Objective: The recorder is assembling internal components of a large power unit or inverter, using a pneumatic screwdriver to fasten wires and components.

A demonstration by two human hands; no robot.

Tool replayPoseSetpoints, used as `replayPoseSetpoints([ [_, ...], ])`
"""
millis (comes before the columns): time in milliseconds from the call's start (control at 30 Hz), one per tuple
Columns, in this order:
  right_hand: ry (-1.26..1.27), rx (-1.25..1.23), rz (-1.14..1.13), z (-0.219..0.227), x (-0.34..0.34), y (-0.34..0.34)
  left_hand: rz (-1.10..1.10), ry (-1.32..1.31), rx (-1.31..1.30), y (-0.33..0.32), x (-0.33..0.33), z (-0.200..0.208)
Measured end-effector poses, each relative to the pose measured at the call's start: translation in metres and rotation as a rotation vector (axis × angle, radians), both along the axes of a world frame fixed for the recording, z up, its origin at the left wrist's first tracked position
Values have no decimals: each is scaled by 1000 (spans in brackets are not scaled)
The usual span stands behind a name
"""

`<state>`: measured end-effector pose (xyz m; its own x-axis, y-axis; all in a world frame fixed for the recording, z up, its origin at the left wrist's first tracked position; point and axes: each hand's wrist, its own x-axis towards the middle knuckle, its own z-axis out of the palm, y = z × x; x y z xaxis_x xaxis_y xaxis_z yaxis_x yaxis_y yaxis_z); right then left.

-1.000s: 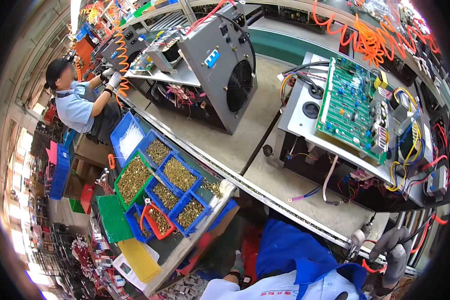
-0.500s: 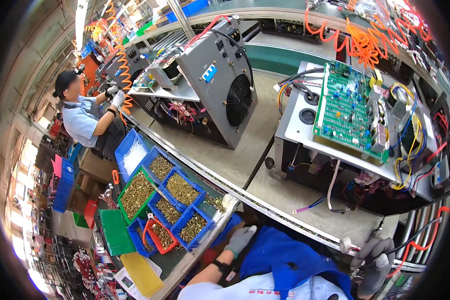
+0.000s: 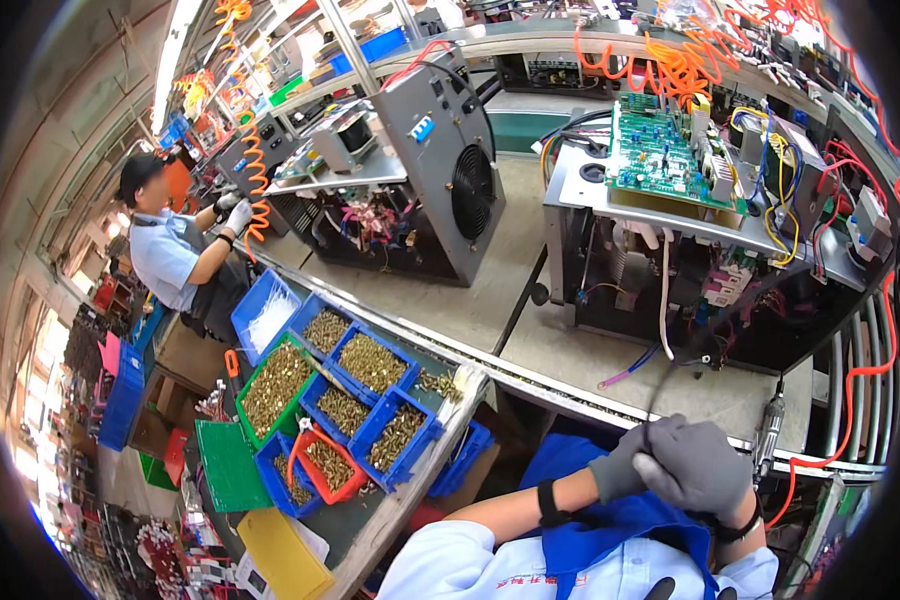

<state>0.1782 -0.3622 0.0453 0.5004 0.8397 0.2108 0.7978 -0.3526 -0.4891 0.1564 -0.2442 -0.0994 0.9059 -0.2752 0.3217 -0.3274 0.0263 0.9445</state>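
My grey-gloved left hand (image 3: 622,466) and right hand (image 3: 708,464) are pressed together in front of my blue apron, at the near edge of the work line. Both are closed around a thin black cable (image 3: 660,388), slightly blurred, which rises from between them toward the open machine unit (image 3: 630,285). The fingers overlap, so the cable's end is hidden. On top of that unit lies a green circuit board (image 3: 660,150). A white cable (image 3: 666,300) and a blue-purple wire (image 3: 630,368) hang down its front.
Left of me, blue, green and red bins (image 3: 395,440) of brass-coloured fasteners cover a side bench. A second grey unit (image 3: 440,170) with a fan stands farther left. A slim powered driver (image 3: 770,425) and red hose (image 3: 850,400) are at right. A co-worker (image 3: 175,235) works far left.
My hands were apart, the left one empty near the bins' bench and the right one low at the right. They have come together on the black cable. The view has shifted slightly.
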Motion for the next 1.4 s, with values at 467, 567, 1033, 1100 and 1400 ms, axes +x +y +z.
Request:
replayPoseSetpoints([
  [467,-18,451,-393,-59,28,-14,396,501,-269,27,16,19],
  [567,422,435,-650,-79,24,-32,246,470,-349,15,32,28],
  [1033,315,967,-881,-157,49,-41,191,545,-610,6,73,4],
  [1100,203,953,-928,-166,59,-40,201,547,-632,10,73,6],
  [1400,141,990,-973,-184,87,-34,770,-7,-282,67,72,81],
])
